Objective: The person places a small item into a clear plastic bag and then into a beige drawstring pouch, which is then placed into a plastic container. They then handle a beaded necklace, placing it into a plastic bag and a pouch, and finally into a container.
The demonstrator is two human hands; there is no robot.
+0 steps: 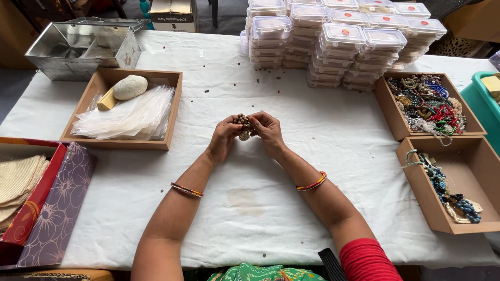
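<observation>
At the middle of a white-clothed counter (pixel 291 171), the left hand (pixel 225 139) and right hand (pixel 268 131) meet, both hands closed on a brown bead bracelet (pixel 242 125), with 2 wooden trays of beaded jewellery (pixel 442 156) at 3 o'clock and stacked clear boxes (pixel 338 41) at 1 o'clock.

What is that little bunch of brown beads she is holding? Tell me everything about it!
The brown beads are small, round and look like wood or seed, bunched in a tight cluster. A pale round pendant hangs below. The left hand and right hand pinch them from both sides, held above the white tablecloth.
</observation>
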